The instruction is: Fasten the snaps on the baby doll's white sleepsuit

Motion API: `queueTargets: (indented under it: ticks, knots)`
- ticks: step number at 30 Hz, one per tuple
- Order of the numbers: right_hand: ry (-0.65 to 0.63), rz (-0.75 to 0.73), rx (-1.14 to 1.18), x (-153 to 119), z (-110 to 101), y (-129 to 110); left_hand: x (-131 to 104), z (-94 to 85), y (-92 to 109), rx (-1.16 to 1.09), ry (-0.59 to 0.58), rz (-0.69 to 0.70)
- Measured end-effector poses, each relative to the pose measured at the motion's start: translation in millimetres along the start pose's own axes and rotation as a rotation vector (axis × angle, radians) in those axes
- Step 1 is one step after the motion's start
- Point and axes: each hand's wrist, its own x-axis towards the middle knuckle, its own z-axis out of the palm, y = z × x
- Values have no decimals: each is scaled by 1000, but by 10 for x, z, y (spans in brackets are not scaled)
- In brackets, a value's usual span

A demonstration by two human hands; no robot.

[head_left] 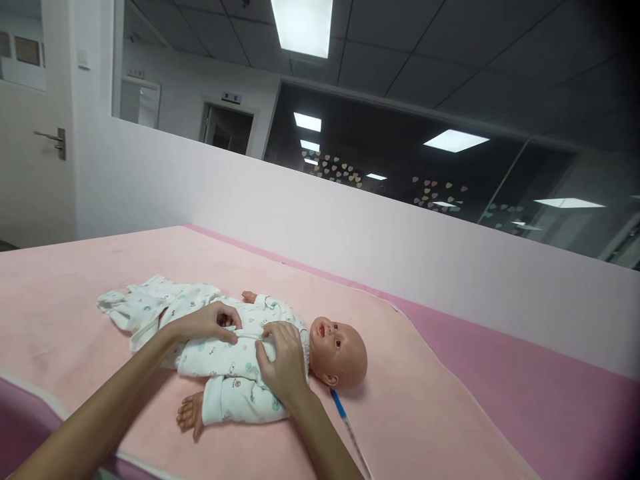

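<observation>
A baby doll point(341, 357) lies on its back, its head toward the right. It wears a white baby shirt point(215, 360) with a small green and grey print; one doll hand point(191, 412) sticks out of the near sleeve. On the doll's belly, my left hand point(213, 322) has its fingers curled and the thumb against the shirt front, pinching the cloth. My right hand point(284, 360) rests over the chest, fingers and thumb bent around a fold of the same shirt. The fastening between the hands is too small to make out.
Printed white cloth point(131, 303) covers the doll's leg end at the left. A thermometer-like stick with a blue end point(339, 404) lies beside the head. The pink pad point(425, 413) covers a table against a white half wall point(320, 227) topped with glass.
</observation>
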Motion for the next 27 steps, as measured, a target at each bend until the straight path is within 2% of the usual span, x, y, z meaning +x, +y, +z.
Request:
queueTargets:
  ticks: [3,6,11,18,27]
  knots:
    - [-50,-49,-38,75,74,-64,12,14,12,-22,20,-4]
    - [-94,-89,-121,169,205,-152,1,6,40,-155,-23,20]
    - [-85,-75,-221,220,351,-211,-21,-4,68,-344,-36,41]
    - [-37,-15,-78,174,325,-163,12,5,-18,-390,75,-11]
    - [-12,69,-35,175,342,-141,46,-16,-77,-411,90,7]
